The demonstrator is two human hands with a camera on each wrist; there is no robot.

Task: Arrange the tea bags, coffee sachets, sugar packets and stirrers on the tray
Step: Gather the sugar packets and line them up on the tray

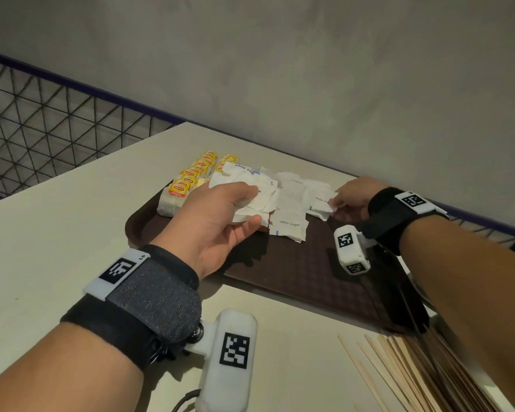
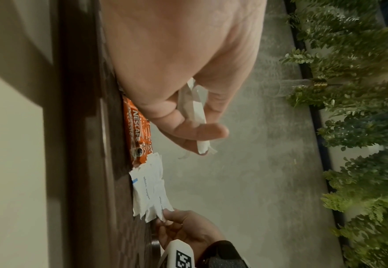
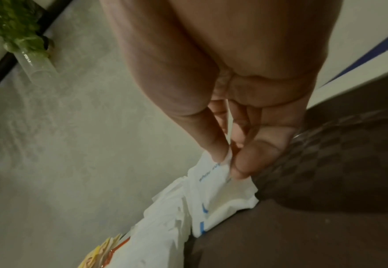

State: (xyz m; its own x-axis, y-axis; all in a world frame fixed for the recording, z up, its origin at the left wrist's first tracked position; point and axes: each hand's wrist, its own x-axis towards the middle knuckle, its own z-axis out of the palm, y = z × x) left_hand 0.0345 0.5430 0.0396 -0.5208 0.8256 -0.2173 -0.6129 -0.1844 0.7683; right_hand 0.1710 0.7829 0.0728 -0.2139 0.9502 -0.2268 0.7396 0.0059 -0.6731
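Both hands are over the brown tray (image 1: 295, 272), each closed on white sugar packets. The left hand (image 1: 217, 221) has its fingers and thumb curled round a small bundle of sugar packets (image 1: 250, 200), held just above the middle of the tray; how many packets are in the bundle cannot be counted, since they overlap in the grip. The right hand (image 1: 351, 200), nearer the tray's far right side, pinches the edge of one sugar packet (image 1: 320, 202) between thumb and fingertips; the right wrist view shows that pinch closely, with the packet's far end on the heap.

Loose sugar packets (image 1: 290, 206) lie in an untidy heap on the tray between the two hands. Three carry legible "white sugar" print; the full number is perhaps eight or more, but the overlap makes a firm count impossible.

Tea bags (image 1: 188, 179) with yellow tags stand in two rows at the tray's far left corner. The nearer row shows about six tags, the row behind it about two, partly hidden by the held bundle.

One orange coffee sachet (image 2: 138, 132) is plain in the left wrist view, lying flat on the tray under the left hand and touching the heap of sugar; whether others lie beneath it cannot be told.

Wooden stirrers (image 1: 399, 373) lie fanned in a thick bunch on the pale table (image 1: 57, 221), off the tray, just beside its near right corner. They are too many and too blurred to count.
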